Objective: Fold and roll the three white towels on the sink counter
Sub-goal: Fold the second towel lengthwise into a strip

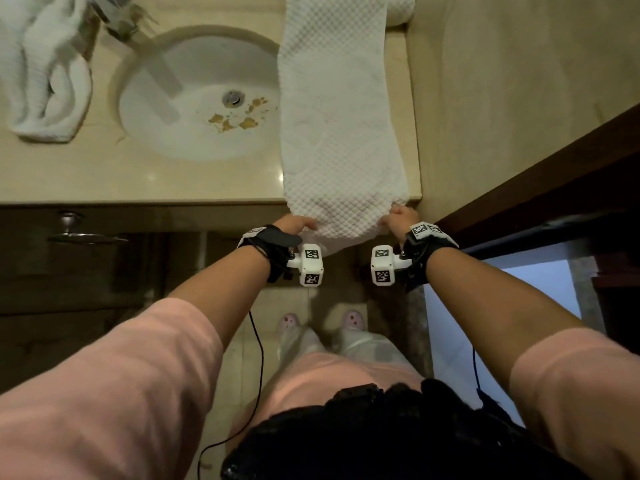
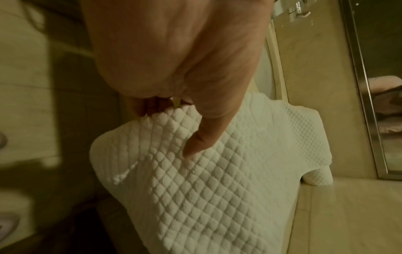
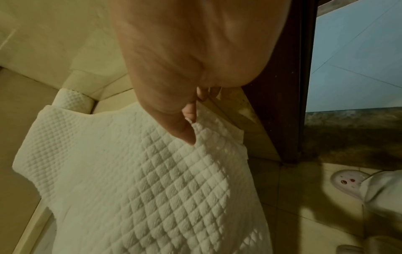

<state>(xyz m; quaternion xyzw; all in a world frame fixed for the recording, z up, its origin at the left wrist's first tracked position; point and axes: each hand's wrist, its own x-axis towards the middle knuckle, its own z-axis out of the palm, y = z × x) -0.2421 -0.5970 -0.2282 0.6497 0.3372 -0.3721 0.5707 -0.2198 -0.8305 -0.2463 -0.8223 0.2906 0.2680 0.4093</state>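
A long white quilted towel (image 1: 336, 109) lies folded into a strip along the right of the sink counter (image 1: 138, 174), its near end hanging over the front edge. My left hand (image 1: 298, 225) pinches the near left corner of the towel (image 2: 206, 180), thumb on top. My right hand (image 1: 401, 218) pinches the near right corner of the towel (image 3: 141, 171). A rolled white towel (image 1: 401, 10) sits at the back right, seen as a roll (image 3: 72, 101) in the right wrist view. A crumpled white towel (image 1: 45, 67) lies at the counter's left.
The round basin (image 1: 201, 95) with brown stains near its drain lies left of the strip; the tap (image 1: 121, 8) is at the back. A dark wooden door frame (image 1: 540, 188) stands close on the right. Below the counter is a dark cabinet with a metal handle (image 1: 74, 230).
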